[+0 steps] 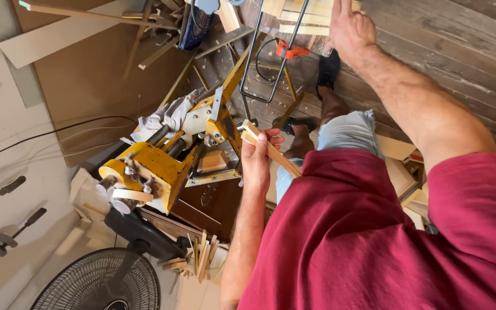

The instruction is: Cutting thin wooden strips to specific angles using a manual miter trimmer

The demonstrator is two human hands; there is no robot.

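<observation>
Several pale, thin wooden strips [268, 148], bundled together.

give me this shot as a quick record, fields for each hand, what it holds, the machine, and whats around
view: head camera, looking down
left hand: closed around thin wooden strips
right hand: stretched out to a stack of wooden strips; whether it grips them cannot be told
machine: yellow saw beside the left hand, small wood block on its table
cloth: grey rag draped over the saw
floor: fan, offcuts, black cable
clothing: red shirt, light shorts
</observation>
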